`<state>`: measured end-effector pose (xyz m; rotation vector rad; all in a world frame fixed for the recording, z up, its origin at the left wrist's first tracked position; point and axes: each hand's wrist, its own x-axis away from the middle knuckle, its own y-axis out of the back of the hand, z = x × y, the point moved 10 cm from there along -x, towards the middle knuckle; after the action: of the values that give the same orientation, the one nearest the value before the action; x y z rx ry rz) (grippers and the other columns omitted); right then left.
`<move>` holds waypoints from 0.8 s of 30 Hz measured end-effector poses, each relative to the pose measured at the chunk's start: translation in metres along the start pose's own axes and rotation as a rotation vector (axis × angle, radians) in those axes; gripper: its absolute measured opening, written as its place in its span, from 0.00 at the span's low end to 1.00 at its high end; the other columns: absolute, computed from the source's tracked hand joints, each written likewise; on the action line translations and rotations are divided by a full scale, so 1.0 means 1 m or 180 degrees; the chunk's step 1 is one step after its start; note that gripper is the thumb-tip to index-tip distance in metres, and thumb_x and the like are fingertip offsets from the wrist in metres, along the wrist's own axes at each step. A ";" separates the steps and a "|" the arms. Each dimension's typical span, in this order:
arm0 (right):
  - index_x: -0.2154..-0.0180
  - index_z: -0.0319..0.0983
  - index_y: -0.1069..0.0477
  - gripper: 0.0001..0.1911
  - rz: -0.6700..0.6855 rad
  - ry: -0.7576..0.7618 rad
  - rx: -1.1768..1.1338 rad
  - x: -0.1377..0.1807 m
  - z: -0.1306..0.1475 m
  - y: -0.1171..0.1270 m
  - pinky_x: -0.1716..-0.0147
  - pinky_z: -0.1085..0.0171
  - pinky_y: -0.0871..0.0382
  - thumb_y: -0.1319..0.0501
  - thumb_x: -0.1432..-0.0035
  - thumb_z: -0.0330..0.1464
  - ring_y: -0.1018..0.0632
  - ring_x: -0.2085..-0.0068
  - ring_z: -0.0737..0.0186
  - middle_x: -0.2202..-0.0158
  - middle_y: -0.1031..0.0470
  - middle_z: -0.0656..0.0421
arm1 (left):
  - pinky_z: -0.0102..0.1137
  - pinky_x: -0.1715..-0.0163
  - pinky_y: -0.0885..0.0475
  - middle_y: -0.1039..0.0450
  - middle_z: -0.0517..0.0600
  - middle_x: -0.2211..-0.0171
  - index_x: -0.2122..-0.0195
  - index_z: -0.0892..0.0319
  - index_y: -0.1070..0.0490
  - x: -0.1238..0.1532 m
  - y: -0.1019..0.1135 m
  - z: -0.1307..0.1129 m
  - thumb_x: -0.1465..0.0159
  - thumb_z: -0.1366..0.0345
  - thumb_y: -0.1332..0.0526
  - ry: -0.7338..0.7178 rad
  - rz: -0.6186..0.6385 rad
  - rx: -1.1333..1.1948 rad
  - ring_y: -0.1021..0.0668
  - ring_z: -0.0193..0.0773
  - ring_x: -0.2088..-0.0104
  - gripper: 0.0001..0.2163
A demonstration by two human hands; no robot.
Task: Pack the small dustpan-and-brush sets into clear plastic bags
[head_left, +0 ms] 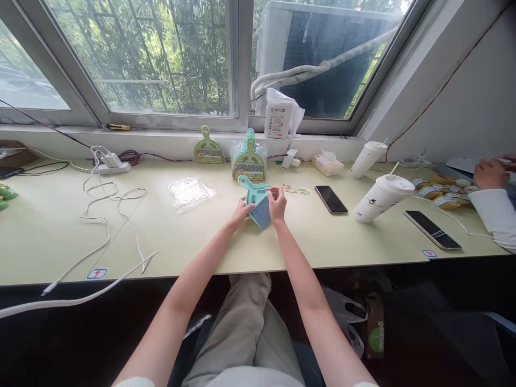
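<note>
A small teal dustpan and brush set (pixel 256 195) is tilted above the table in front of me, its handle pointing up and left and its bluish bristles toward me. My left hand (pixel 241 212) is closed on the set's left edge, thumb across the front. At the upper right edge, my right hand (pixel 277 205) pinches the set; whether a small piece is also between those fingertips, I cannot tell. Just right of that hand lies a colourful printed label strip (pixel 297 190). Behind stands a stack of wrapped green dustpan sets (pixel 250 161), with another green set (pixel 208 148) leaning on the wall.
Clear plastic bags (pixel 191 193) lie left of my hands, beyond them white cables (pixel 108 215) and a power strip (pixel 115 165). To the right are a phone (pixel 331 200), white cups (pixel 382 198), a second phone (pixel 432 229) and another person's hand (pixel 491 173).
</note>
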<state>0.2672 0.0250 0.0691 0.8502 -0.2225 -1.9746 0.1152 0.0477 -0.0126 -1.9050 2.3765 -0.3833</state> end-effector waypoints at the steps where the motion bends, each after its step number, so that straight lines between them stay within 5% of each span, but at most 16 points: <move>1: 0.52 0.38 0.35 0.18 -0.0186 -0.0077 0.0157 -0.006 -0.009 0.008 0.54 0.60 0.35 0.56 0.38 0.36 0.26 0.55 0.58 0.53 0.26 0.50 | 0.34 0.62 0.26 0.29 0.53 0.56 0.48 0.57 0.42 -0.006 0.013 -0.002 0.44 0.66 0.37 0.0037 -0.0155 0.0036 0.23 0.39 0.60 0.23; 4: 0.46 0.38 0.38 0.22 -0.0431 -0.0505 0.0886 -0.027 -0.049 0.023 0.47 0.51 0.41 0.54 0.40 0.35 0.35 0.42 0.50 0.43 0.34 0.47 | 0.33 0.66 0.26 0.29 0.51 0.60 0.53 0.56 0.42 -0.020 0.043 -0.010 0.44 0.65 0.36 0.0073 -0.0285 0.0219 0.23 0.35 0.66 0.20; 8: 0.39 0.36 0.44 0.29 0.0203 -0.0822 0.1462 -0.053 -0.101 0.009 0.43 0.38 0.53 0.51 0.39 0.40 0.51 0.34 0.44 0.35 0.48 0.43 | 0.33 0.64 0.25 0.28 0.51 0.57 0.52 0.54 0.40 -0.029 0.060 -0.025 0.46 0.63 0.34 -0.0120 -0.0216 0.0466 0.22 0.36 0.63 0.22; 13: 0.49 0.40 0.32 0.20 0.0743 -0.0397 0.1474 -0.054 -0.111 -0.022 0.42 0.36 0.62 0.51 0.37 0.41 0.39 0.40 0.49 0.42 0.34 0.48 | 0.34 0.60 0.25 0.27 0.54 0.55 0.54 0.57 0.34 -0.039 0.069 -0.023 0.45 0.64 0.35 0.0011 -0.0285 0.0649 0.22 0.39 0.59 0.18; 20: 0.51 0.42 0.29 0.18 0.0723 -0.0066 0.1183 -0.044 -0.100 -0.027 0.41 0.47 0.49 0.44 0.42 0.35 0.34 0.42 0.52 0.44 0.31 0.52 | 0.36 0.55 0.25 0.28 0.53 0.52 0.49 0.51 0.34 -0.042 0.072 -0.026 0.45 0.63 0.36 -0.0167 -0.0149 0.0485 0.23 0.41 0.53 0.21; 24: 0.51 0.39 0.28 0.20 0.0292 -0.0623 0.0678 -0.040 -0.094 -0.013 0.51 0.56 0.36 0.47 0.41 0.39 0.26 0.51 0.53 0.52 0.24 0.50 | 0.35 0.56 0.25 0.29 0.53 0.51 0.50 0.52 0.34 -0.043 0.072 -0.017 0.44 0.62 0.37 -0.0080 -0.0063 0.0570 0.23 0.40 0.54 0.20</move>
<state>0.3314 0.0822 0.0126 0.7650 -0.5843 -1.9711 0.0529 0.1060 -0.0172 -1.8437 2.2254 -0.5500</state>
